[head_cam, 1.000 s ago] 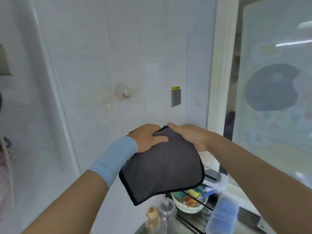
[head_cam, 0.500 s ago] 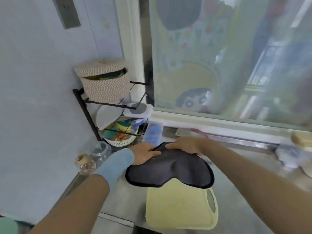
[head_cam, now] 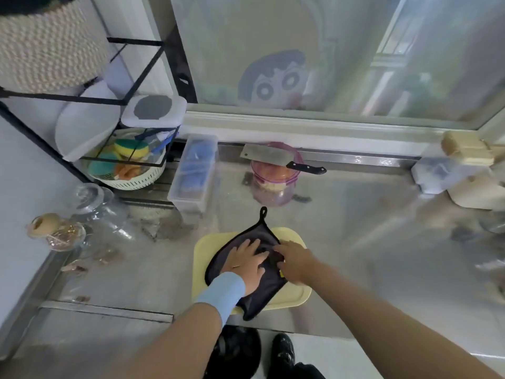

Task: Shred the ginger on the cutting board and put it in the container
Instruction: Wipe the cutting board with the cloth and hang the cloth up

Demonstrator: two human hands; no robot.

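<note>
As cleaver (head_cam: 269,154) lies across container (head_cam: 273,194), orange contents (head_cam: 274,174)

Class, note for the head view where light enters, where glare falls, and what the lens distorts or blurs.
Head view: daylight enters through the window; glare streaks the steel counter; the wide-angle lens bows the black rack; the basket top-left is blurred, the cloth sharper.

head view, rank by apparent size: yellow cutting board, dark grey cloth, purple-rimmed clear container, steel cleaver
1. yellow cutting board
2. dark grey cloth, lying on it
3-4. purple-rimmed clear container and steel cleaver: unranked. The cleaver is longer and the container bulkier, and both sit farther from the camera.
</note>
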